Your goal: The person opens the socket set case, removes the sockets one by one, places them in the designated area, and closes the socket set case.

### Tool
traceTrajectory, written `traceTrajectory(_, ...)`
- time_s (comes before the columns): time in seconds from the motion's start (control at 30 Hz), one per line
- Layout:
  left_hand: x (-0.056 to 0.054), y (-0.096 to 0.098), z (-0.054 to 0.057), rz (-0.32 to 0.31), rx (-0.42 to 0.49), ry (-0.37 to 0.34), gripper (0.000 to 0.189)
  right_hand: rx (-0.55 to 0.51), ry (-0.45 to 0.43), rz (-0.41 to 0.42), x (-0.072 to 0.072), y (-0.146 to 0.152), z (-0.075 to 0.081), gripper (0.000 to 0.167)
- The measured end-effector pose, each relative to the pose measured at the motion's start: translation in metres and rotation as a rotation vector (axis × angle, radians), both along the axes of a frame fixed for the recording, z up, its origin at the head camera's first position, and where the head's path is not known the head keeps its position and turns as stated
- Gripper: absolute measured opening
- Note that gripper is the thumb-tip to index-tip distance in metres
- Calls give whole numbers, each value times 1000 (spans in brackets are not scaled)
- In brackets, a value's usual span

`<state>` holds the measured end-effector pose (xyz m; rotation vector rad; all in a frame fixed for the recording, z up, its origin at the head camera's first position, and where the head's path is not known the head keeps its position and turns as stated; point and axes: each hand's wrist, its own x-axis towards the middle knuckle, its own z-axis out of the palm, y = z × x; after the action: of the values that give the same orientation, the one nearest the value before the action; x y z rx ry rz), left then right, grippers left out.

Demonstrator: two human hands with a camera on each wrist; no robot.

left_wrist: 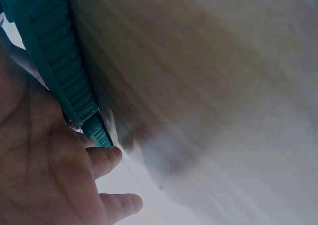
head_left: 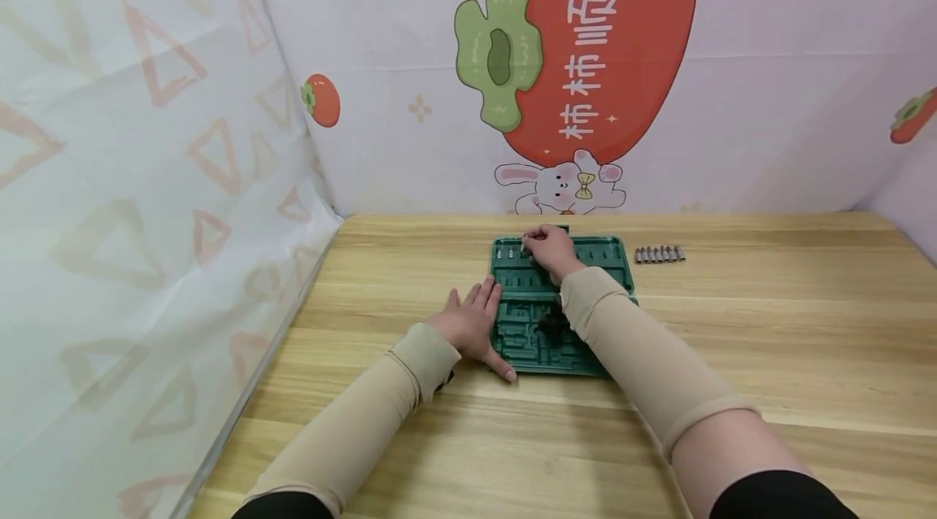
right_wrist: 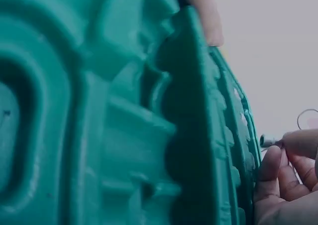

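An opened green tool case (head_left: 520, 352) lies flat on the table, its moulded slots facing up. My left hand (head_left: 472, 328) rests against the case's left edge with spread fingers; the left wrist view shows the ribbed green side (left_wrist: 54, 41) beside the palm (left_wrist: 44, 170). Over the far half of the case, my right hand (head_left: 554, 250) pinches a small silver socket (right_wrist: 269, 141) between thumb and fingers. Two small metal sockets (head_left: 505, 254) sit in the top row of slots, left of that hand. The right forearm covers part of the case's right side.
Right of the case, a row of several metal sockets (head_left: 660, 255) lies on the wooden table (head_left: 769, 324). A black part (head_left: 552, 322), partly hidden by the right sleeve, is over the near half of the case. A printed cloth (head_left: 410, 31) hangs behind the table.
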<state>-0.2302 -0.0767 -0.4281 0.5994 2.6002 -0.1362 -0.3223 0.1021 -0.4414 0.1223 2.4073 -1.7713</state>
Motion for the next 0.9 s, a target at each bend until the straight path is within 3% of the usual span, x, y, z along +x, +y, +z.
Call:
traceTrajectory(0.17,1,-1,1,-4,6,-1,147,-72,-8,15,0,3,3,35)
traceTrajectory(0.9,1,-1,0,3,22,1,148,-43,-37,128,-2,53,17,40)
